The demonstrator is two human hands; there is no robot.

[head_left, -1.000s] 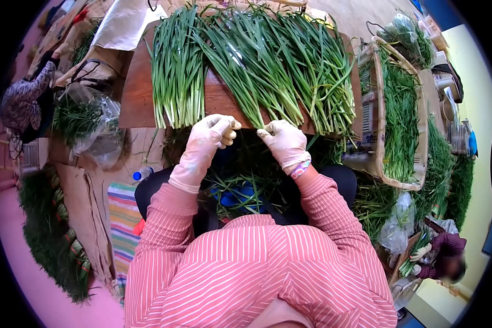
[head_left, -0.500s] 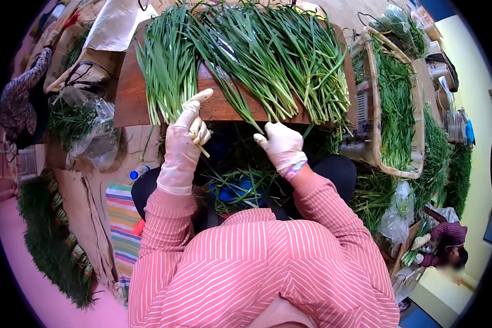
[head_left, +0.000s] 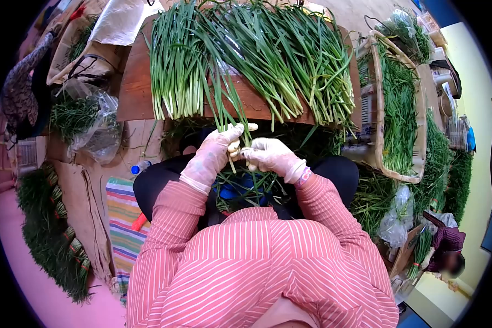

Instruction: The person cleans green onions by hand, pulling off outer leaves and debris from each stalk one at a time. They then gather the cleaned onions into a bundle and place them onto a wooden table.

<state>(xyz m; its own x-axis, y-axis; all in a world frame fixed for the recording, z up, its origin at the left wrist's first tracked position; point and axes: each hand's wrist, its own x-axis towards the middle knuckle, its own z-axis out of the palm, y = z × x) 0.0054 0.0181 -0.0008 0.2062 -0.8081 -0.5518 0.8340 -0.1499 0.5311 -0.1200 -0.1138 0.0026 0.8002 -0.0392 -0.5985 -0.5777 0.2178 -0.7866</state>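
Long green stalks with pale ends lie in piles on a brown board (head_left: 134,90), one pile (head_left: 177,82) at the left and a wider one (head_left: 290,71) at the right. My gloved left hand (head_left: 216,150) is closed round a few green stalks (head_left: 224,106) just below the board's front edge. Close beside it, my gloved right hand (head_left: 273,157) pinches the lower part of stalks from the same few. The leafy ends of these stalks rest on the board. Loose leaves (head_left: 251,186) lie on something blue below my hands.
A long crate (head_left: 418,131) of greens stands at the right, a plastic bag (head_left: 396,218) below it. Another bag (head_left: 95,128) of greens and a blue-capped bottle (head_left: 142,167) are at the left. Tied bundles (head_left: 44,229) line the floor. A person (head_left: 448,246) works at the lower right.
My left hand has moved right and down, away from the left pile, and is now round stalks. My right hand has come left and down beside it. The held stalks have shifted left.
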